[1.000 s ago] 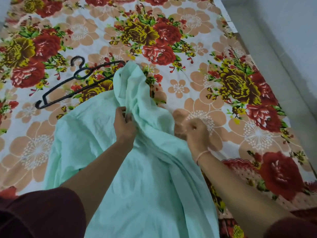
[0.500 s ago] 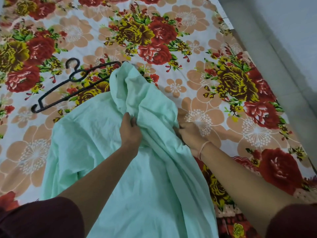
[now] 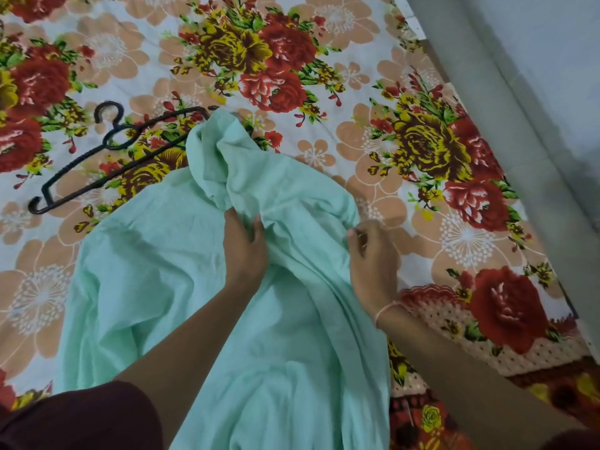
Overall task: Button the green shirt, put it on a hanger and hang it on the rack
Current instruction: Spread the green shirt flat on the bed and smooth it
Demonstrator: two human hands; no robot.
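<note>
spreading green shirt (image 3: pixel 181 280) flat on bed (image 3: pixel 373 131) before buttoning
both hands, left (image 3: pixel 244 248) and right (image 3: pixel 373 258), pinching shirt folds; tug edges apart evenly, clear of hanger (image 3: pixel 110 151)

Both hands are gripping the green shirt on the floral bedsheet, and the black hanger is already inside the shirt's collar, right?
Not quite. The head view shows the black hanger lying on the floral bedsheet beside the green shirt, not inside its collar. The left hand and right hand do grip it.

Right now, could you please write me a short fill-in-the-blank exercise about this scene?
1. The shirt the hands are gripping is pale ____.
2. The black ____ lies on the bedsheet, partly under the shirt's upper edge.
3. A thin pink band circles the wrist of the ____ hand.
4. The left hand is ____ on the cloth.

Missing words: green; hanger; right; closed
</note>
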